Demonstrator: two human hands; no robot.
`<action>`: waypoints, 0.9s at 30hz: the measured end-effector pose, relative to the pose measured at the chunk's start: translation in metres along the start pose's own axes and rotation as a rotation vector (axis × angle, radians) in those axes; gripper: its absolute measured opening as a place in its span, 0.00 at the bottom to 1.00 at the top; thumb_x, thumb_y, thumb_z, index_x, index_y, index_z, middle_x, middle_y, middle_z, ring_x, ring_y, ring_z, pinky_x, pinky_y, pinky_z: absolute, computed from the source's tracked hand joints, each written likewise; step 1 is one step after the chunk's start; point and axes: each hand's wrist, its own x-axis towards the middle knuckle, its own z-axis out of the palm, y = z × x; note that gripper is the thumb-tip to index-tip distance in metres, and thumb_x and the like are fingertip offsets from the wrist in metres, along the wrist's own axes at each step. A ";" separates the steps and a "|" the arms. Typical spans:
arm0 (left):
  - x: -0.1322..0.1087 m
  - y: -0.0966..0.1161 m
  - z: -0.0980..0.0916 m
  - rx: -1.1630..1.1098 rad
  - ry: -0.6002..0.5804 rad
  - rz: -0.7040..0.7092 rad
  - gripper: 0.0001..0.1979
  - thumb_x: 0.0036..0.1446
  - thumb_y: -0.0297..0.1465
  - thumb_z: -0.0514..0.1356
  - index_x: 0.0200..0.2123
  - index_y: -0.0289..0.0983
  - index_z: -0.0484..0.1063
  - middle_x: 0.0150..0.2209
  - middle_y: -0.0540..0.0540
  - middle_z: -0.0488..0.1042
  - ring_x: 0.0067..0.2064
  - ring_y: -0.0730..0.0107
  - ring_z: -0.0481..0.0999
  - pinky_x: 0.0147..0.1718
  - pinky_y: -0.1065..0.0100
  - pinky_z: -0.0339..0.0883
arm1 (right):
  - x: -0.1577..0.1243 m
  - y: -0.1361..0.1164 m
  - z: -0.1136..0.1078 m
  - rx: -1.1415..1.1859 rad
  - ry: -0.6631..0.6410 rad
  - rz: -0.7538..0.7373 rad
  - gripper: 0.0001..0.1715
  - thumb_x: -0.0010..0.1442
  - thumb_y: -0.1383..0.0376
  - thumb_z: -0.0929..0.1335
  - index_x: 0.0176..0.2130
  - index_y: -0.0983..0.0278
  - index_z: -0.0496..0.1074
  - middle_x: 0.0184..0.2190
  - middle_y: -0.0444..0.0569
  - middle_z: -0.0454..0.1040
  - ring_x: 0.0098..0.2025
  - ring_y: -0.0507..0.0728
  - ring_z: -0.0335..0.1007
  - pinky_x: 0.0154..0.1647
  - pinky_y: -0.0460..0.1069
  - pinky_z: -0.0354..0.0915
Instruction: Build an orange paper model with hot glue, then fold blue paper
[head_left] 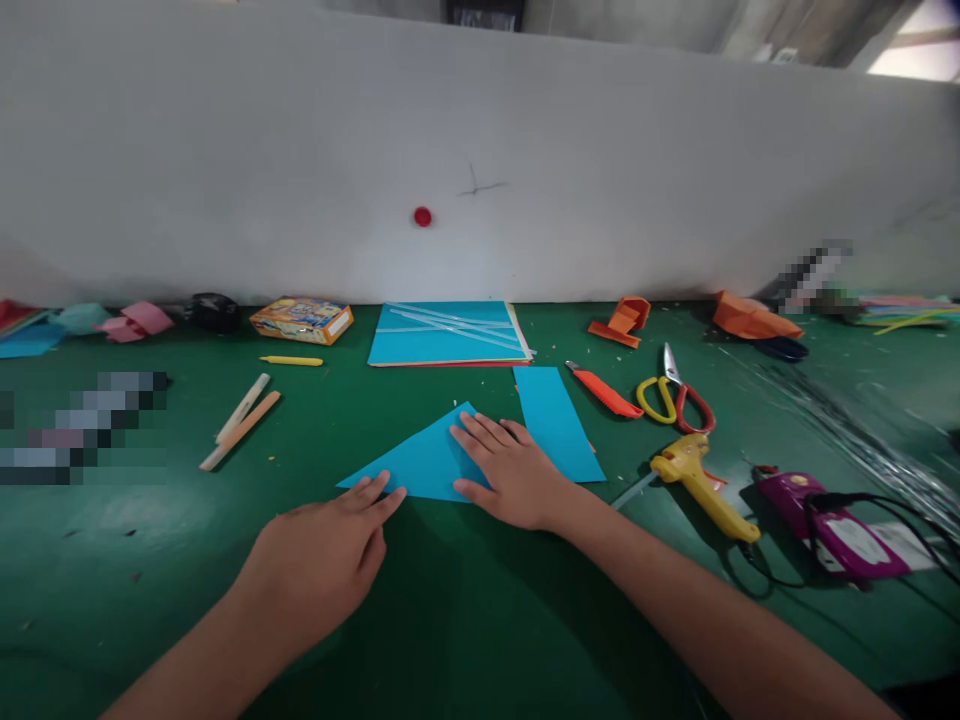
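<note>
A blue sheet of paper folded into a triangle (424, 455) lies flat on the green table, its long edge toward me. My right hand (510, 470) rests palm down on its right part, fingers spread. At the near left edge, the fingertips of my left hand (330, 550) touch the paper, with the fingers stretched out. Just right of the triangle lies a blue paper strip (559, 425), partly behind my right hand. Behind them is a stack of coloured paper (442, 340), blue on top, with several thin clear sticks across it.
To the right lie an orange cutter (606, 393), scissors (675, 390), a yellow glue gun (705, 485) and a purple power strip (832, 525) with a black cable. Leftward are a yellow pen (292, 361), two narrow sticks (241, 430) and a small box (301, 320). A white wall (300, 150) stands behind.
</note>
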 end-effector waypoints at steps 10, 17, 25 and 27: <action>-0.002 0.003 -0.008 0.117 0.031 0.010 0.28 0.65 0.28 0.51 0.64 0.54 0.71 0.65 0.41 0.71 0.43 0.51 0.84 0.48 0.47 0.71 | 0.000 0.000 0.001 0.003 -0.008 0.004 0.46 0.73 0.40 0.52 0.76 0.64 0.46 0.77 0.52 0.40 0.78 0.65 0.37 0.74 0.68 0.43; 0.003 0.003 -0.005 0.061 0.056 0.046 0.28 0.61 0.26 0.52 0.62 0.48 0.74 0.62 0.36 0.74 0.55 0.45 0.81 0.60 0.36 0.59 | -0.009 -0.032 -0.009 -0.107 0.137 -0.128 0.33 0.73 0.51 0.58 0.70 0.61 0.62 0.75 0.57 0.53 0.72 0.76 0.49 0.69 0.74 0.43; 0.005 0.004 -0.005 0.103 0.037 0.058 0.28 0.61 0.26 0.51 0.62 0.47 0.75 0.62 0.36 0.74 0.58 0.46 0.79 0.65 0.31 0.52 | -0.015 -0.061 -0.008 -0.055 0.097 -0.214 0.38 0.71 0.41 0.60 0.68 0.61 0.65 0.53 0.56 0.73 0.48 0.68 0.66 0.52 0.66 0.60; 0.005 0.002 -0.003 0.069 0.069 0.054 0.28 0.61 0.26 0.50 0.61 0.48 0.76 0.61 0.37 0.75 0.57 0.47 0.80 0.67 0.30 0.47 | -0.014 -0.058 -0.009 -0.063 0.100 -0.198 0.35 0.72 0.43 0.61 0.67 0.59 0.67 0.52 0.55 0.73 0.48 0.68 0.65 0.51 0.64 0.59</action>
